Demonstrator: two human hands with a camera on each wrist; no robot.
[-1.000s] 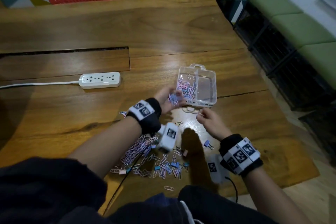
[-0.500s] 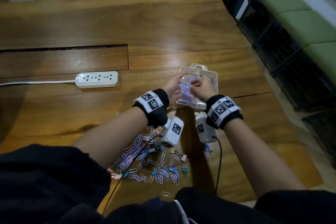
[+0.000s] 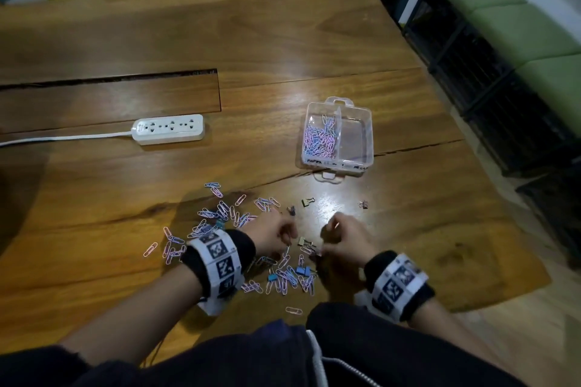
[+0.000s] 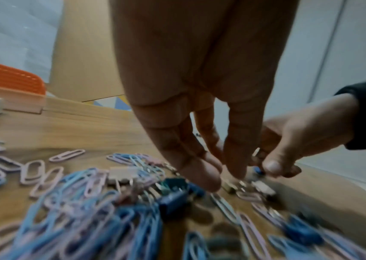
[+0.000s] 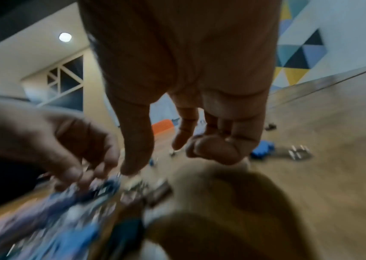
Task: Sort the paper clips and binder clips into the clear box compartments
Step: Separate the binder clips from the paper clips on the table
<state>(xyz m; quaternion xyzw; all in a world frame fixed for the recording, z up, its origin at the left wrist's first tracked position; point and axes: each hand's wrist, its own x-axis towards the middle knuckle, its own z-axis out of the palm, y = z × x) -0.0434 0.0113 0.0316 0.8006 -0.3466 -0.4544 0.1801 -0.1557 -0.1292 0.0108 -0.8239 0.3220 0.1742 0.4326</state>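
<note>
Wooden table (image 3: 283,41), caught from the head camera with the clear box (image 3: 372,135) standing well beyond both hands. Held pink and blue paper clips (image 3: 317,141) in its left compartment only. Carried black handwriting along its near wall, too blurred to read. Nearer the person, a loose pile (image 3: 220,214) of paper clips mixed with blue binder clips (image 3: 301,270), and a white power strip (image 3: 169,129) off to the left.

Only in the left wrist view: left hand (image 4: 199,123) reached down with fingers (image 4: 199,172) nearly straight, tips at the clips (image 4: 77,202), gripping nothing visible. Beside it, right hand (image 4: 300,140) bunched thumb against fingers in a pinch; could not tell around what. Right wrist view too smeared to settle it.

Wore black-and-white coded bands (image 3: 220,261) on both wrists.
</note>
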